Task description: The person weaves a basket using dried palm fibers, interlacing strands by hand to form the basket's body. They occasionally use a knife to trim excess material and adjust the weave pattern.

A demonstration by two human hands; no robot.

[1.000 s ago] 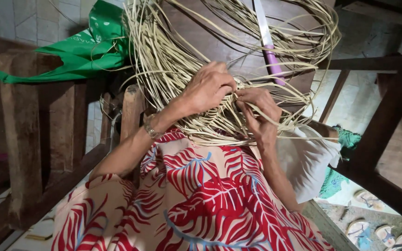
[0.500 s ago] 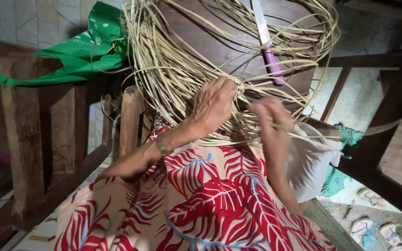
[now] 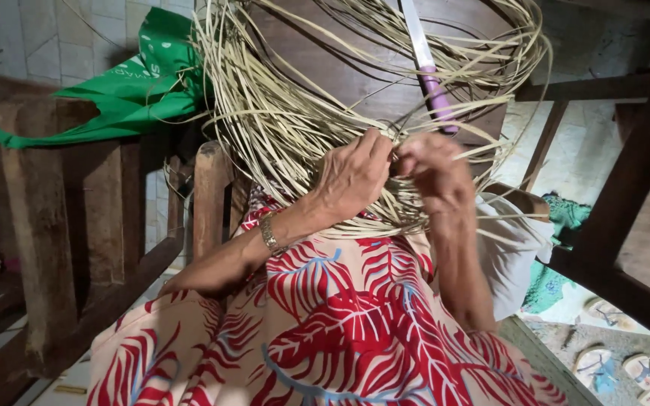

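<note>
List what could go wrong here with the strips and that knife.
The knife lies just above both hands among the loops; tugging the strips could drag it down toward the left hand or right hand. The loose coil may also tangle, and thin stiff strip ends could cut or prick fingers.

The right hand is blurred, so its fingers cannot be told apart, and whether it grips anything is unclear. The left hand has its fingertips buried in the bundle of pale cane strips, whose far loops run off the top edge. The knife is cut off at the top, its purple handle partly behind strips. The green bag disappears behind the strips on its right.
</note>
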